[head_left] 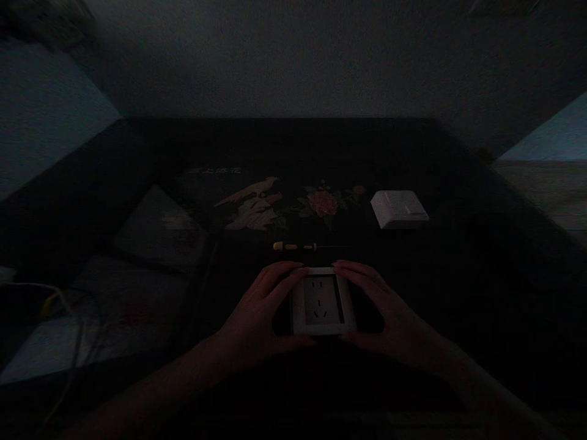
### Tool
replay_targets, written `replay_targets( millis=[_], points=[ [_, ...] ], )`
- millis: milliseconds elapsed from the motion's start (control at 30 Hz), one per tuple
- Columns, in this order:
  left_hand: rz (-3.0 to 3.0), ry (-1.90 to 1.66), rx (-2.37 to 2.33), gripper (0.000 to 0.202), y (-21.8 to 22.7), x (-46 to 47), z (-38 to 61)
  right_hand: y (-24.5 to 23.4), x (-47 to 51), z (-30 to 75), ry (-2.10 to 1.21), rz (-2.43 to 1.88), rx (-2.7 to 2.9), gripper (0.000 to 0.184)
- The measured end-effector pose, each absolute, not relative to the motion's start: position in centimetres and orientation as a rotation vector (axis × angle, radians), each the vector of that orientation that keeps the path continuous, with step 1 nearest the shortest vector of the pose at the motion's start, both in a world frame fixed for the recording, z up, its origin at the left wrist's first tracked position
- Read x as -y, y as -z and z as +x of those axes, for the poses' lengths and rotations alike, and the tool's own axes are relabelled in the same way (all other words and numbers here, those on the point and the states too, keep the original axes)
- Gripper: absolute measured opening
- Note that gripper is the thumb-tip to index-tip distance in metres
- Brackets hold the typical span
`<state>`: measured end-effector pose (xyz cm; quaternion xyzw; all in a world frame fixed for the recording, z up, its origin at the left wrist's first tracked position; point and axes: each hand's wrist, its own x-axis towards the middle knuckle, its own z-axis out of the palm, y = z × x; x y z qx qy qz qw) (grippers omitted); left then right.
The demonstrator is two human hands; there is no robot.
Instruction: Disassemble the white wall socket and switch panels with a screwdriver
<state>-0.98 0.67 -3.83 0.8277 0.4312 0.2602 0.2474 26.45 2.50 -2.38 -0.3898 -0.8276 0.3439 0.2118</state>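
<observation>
- Holding a white socket panel (pixel 318 316) between the two hands, just this side of a screwdriver (pixel 291 247); light very low, fine detail lost.
- Left hand (pixel 251 313): curved around the panel's left side, fingertips at its far edge, thumb at the near edge; pinching it front to back.
- Right hand (pixel 389 313): mirrors this on the right side, fingertips at the far edge, thumb by the near right corner.
- Panel: between the palms, slots facing up. Outline close to square, so no strong long axis. Dark strip shows along the right side of the slotted insert, inside the frame. Cannot tell whether the underside touches the table (pixel 458 269) or hangs just above it.
- Screwdriver: beyond the fingertips, long axis left to right, roughly parallel to the panel's far edge. Handle at the left, nearer the left hand; thin shaft points right.
- White box (pixel 400 211): farther out and to the right, nearer the right hand, well apart from the panel.
- Edges and room: narrow gap between fingertips and screwdriver; wider dark stretch right of the right hand. Far table edge meets the wall (pixel 275 67). Cable (pixel 79 342) at far left, well apart from the left hand.
</observation>
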Motion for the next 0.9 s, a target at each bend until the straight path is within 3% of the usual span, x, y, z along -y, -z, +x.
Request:
replay_targets(
  millis=[900],
  points=[
    [2.042,-0.551,-1.201,0.096,4.7,0.2,-1.1,2.5,-2.0,26.0,-1.11,-1.212,2.271,0.079]
  ],
)
